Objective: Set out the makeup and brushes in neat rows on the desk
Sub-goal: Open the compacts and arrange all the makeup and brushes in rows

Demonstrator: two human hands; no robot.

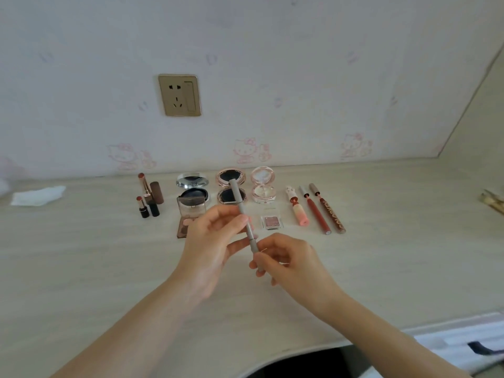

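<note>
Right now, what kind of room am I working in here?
Probably a bedroom dressing corner at home: cartoon-cat wallpaper behind a pale wood-look desk, a wall socket, and open compacts laid in rows. Both hands hold a grey makeup pencil.

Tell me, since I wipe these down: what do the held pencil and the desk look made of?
Pencil: apparently matte grey plastic, showing no glare. Desk: pale wood-grain laminate, judging by its streaked, smooth surface; real wood cannot be excluded.
</note>
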